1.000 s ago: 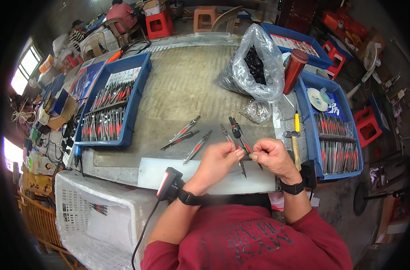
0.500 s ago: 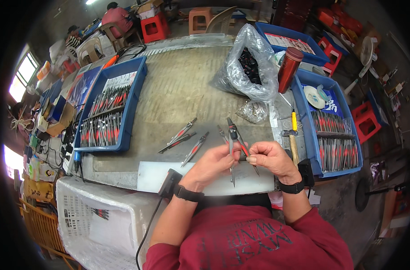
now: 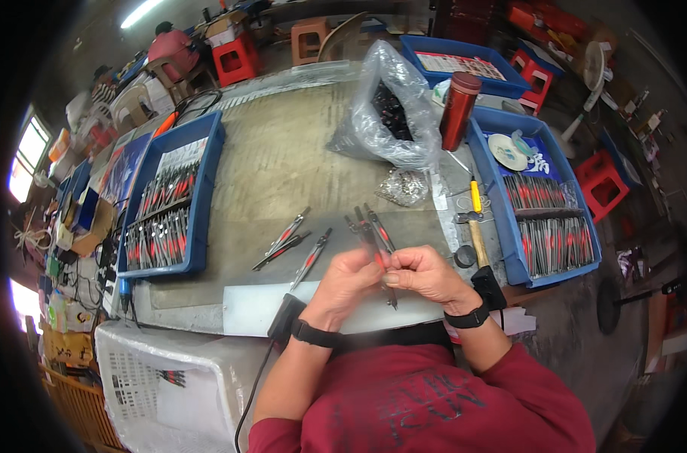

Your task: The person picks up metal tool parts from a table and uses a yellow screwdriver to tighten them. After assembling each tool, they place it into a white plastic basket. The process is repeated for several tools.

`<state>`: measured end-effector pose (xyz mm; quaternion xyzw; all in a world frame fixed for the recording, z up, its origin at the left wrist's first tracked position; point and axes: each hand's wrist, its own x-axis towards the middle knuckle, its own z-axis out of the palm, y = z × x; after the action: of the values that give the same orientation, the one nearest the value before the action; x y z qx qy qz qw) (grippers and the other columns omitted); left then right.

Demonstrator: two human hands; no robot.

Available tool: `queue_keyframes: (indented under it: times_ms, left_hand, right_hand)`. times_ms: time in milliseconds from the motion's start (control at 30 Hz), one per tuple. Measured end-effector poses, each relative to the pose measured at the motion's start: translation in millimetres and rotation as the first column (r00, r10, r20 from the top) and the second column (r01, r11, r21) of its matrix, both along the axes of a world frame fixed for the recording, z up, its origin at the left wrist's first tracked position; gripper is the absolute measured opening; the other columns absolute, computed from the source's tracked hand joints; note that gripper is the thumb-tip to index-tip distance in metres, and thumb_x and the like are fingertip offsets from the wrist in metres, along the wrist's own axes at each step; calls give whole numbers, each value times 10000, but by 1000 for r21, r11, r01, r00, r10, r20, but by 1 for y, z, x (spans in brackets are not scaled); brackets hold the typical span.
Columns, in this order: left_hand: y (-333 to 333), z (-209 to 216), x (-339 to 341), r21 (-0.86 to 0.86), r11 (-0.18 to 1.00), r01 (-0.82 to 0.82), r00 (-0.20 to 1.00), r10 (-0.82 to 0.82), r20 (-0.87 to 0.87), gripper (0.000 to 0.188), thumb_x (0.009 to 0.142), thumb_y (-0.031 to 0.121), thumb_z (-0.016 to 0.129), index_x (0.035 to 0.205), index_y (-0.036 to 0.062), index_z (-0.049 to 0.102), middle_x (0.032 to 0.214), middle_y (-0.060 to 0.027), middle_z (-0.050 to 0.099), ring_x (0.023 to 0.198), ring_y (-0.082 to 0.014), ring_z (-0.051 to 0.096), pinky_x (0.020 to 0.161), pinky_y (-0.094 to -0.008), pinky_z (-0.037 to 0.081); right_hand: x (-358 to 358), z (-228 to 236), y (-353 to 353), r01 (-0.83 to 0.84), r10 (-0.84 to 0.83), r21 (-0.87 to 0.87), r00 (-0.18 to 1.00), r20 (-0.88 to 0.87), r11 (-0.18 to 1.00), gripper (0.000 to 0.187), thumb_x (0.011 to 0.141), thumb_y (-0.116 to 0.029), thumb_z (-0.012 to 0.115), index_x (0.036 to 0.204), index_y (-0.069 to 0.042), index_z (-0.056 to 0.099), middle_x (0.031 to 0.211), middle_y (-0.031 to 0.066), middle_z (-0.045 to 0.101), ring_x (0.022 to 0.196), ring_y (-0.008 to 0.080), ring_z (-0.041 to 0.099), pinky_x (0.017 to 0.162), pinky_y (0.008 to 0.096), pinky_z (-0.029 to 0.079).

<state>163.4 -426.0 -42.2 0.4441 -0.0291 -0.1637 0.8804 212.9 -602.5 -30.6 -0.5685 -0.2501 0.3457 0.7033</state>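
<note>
A drawing compass [image 3: 371, 240], dark with red on its legs and blurred by motion, is between my two hands above the front edge of the table. My left hand [image 3: 349, 278] is closed round its legs. My right hand [image 3: 428, 278] pinches at the same legs from the other side; its fingertips meet those of the left. The compass tips [image 3: 392, 305] show below my fingers. Just behind my hands lies another compass [image 3: 381, 226]. To their left, a silver and red compass [image 3: 290, 229], a darker one [image 3: 281, 251] and a third compass [image 3: 311, 258] rest on the table.
A white board [image 3: 253, 308] lies under my hands. Blue trays of compasses flank me, a left tray [image 3: 212, 170] and a right tray [image 3: 475, 147]. Beyond are a plastic bag of black parts [image 3: 358, 124] and a red flask [image 3: 459, 113]. A hammer [image 3: 478, 243] lies right.
The compass legs were spread apart with the hands separated; now the legs look closer together and my hands meet around them. The whole view has shifted slightly.
</note>
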Motion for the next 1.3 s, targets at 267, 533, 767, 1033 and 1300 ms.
queue_keyframes:
  times_ms: [267,533,767,1033,1300]
  left_hand:
    - [-8,-1,6,55,992,-110,994,110,-7,180,814,222,675,893,76,605,805,-3,596,623,-61,482,501,-193,337]
    - [-12,-6,6,170,978,-121,986,138,-89,287,895,247,571,1088,34,572,765,44,483,622,-55,387,532,-191,338]
    - [-6,-14,-2,257,962,-92,992,111,-57,248,902,208,559,1070,27,578,718,49,462,600,-47,384,509,-188,309]
    - [-2,-6,-9,315,943,-106,988,135,-71,232,894,190,570,1062,30,584,674,52,450,583,-49,383,517,-192,310]
    - [24,-6,-19,432,861,-269,961,271,58,190,875,169,588,1006,33,613,673,59,491,572,-42,410,528,-194,341]
  right_hand:
    - [0,-7,2,67,-68,-43,997,-24,997,168,873,-164,605,858,4,596,775,-46,560,715,22,473,627,182,398]
    - [26,-12,-29,444,-428,-186,896,121,877,93,795,-130,636,783,-38,627,628,-42,558,554,33,468,497,186,359]
    - [69,-29,-56,759,-182,-613,650,738,220,258,785,-218,550,777,23,643,776,230,629,757,376,619,718,437,478]
    - [74,-42,-52,777,-57,-617,626,777,123,346,827,-301,551,798,29,650,805,246,626,794,412,611,726,456,485]
    - [102,-44,-81,975,-62,-210,215,975,74,142,793,-113,565,786,20,616,754,227,612,708,381,616,627,450,495]
